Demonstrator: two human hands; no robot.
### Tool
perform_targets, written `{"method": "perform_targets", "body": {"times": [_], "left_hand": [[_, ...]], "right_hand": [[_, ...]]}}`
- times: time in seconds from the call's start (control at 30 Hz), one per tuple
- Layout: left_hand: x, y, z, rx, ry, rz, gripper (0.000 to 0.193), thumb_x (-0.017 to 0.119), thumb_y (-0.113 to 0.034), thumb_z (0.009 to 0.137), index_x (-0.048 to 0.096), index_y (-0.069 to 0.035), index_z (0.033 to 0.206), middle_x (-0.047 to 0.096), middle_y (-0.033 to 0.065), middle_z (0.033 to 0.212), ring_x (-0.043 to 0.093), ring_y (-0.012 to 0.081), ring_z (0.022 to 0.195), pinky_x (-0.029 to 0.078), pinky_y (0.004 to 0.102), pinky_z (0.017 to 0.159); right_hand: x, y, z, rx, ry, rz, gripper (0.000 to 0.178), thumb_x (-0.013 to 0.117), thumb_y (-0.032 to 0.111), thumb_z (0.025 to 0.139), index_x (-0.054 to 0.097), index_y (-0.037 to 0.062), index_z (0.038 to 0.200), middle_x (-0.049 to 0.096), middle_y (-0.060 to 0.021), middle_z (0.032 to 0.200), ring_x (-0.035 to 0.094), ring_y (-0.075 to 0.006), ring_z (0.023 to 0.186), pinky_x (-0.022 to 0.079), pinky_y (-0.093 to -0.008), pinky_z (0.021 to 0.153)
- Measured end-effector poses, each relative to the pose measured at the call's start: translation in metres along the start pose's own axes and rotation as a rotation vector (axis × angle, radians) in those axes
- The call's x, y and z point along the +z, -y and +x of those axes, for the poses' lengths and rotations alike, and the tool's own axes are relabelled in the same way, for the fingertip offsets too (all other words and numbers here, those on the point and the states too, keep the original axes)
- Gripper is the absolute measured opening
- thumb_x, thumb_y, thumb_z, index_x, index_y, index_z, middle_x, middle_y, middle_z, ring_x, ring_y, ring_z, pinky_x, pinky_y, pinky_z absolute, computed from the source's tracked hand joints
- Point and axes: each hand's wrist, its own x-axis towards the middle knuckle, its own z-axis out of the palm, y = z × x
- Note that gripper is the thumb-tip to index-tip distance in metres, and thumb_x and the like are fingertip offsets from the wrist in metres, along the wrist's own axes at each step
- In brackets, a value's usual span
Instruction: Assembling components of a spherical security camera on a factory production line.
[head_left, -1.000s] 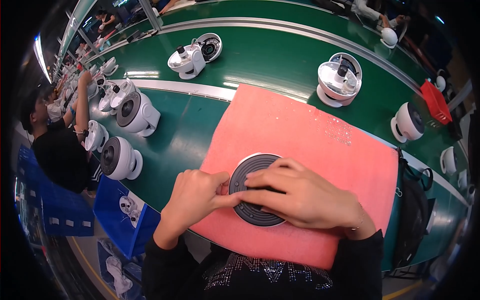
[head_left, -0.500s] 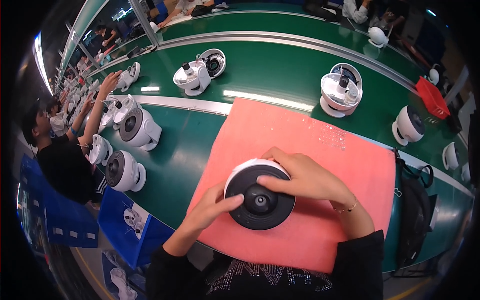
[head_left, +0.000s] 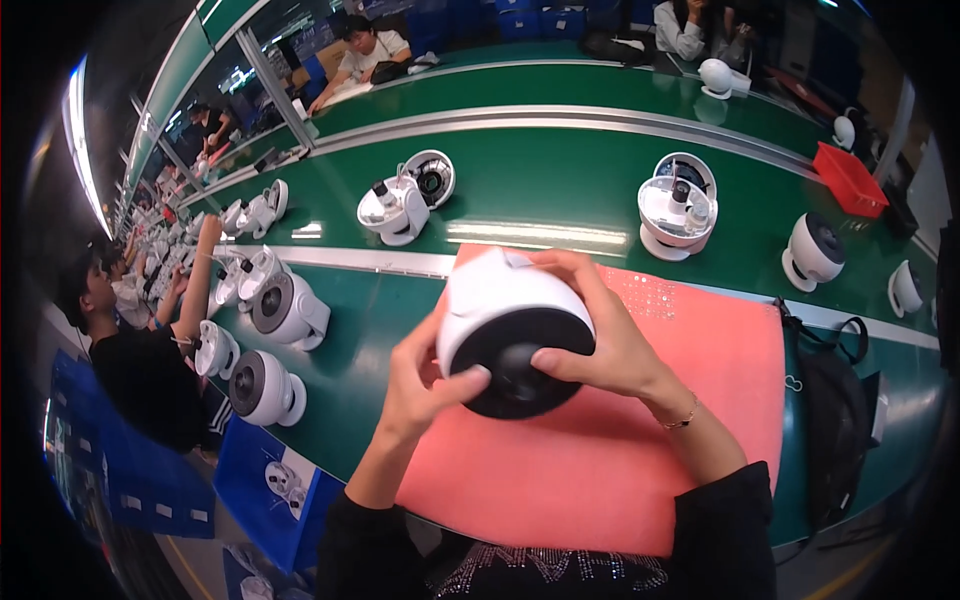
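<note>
Over the pink mat (head_left: 560,490), a round white device (head_left: 510,295) is held between two bare hands, its black face tipped toward the person and its white shell turned away. The device is a little blurred; a shadow falls on the mat just below and to its right.

The left hand (head_left: 415,385) grasps the device's left side, with the thumb laid on the edge of the black face. The right hand (head_left: 610,340) grips it from the other side, fingers bent around the top of the shell and the thumb pressed to the face near its centre. A thin bracelet (head_left: 682,412) circles the right wrist.

Small clear dots (head_left: 648,295) sit in rows on the mat near its far edge. The mat lies on a green table (head_left: 365,320). Left of it, a white device with a grey face (head_left: 265,388) stands on its round foot, close to a second one (head_left: 290,308). Beyond the mat, an opened unit (head_left: 678,215) stands to the right and another (head_left: 395,210) to the left. A black bag (head_left: 840,430) lies just beside the mat's right edge. At lower left, a blue bin (head_left: 240,470) holds white parts (head_left: 285,485).
</note>
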Motion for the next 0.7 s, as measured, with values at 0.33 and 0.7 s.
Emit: {"method": "perform_targets", "body": {"times": [0.33,0.7], "left_hand": [[0.076,0.053,0.066,0.077,-0.514,-0.559,0.075,0.036,-0.066,0.084,0.033,-0.012,0.135,0.040,0.0103,0.134,0.044,0.0284,0.121,0.039,0.0438,0.100],[0.092,0.056,0.108,-0.160,-0.078,-0.706,0.059,0.049,-0.054,0.086,0.038,-0.014,0.128,0.047,0.0053,0.124,0.052,0.0187,0.105,0.047,0.0365,0.085]], "right_hand": [[-0.009,-0.007,-0.010,-0.207,-0.340,-0.267,0.079,0.072,0.027,0.072,0.031,0.0049,0.136,0.047,-0.0235,0.127,0.053,-0.0353,0.112,0.047,-0.0416,0.089],[-0.068,-0.025,-0.003,0.237,-0.395,0.345,0.080,0.070,0.036,0.077,0.028,0.0026,0.137,0.047,-0.0150,0.125,0.051,-0.0279,0.111,0.048,-0.0376,0.086]]}}
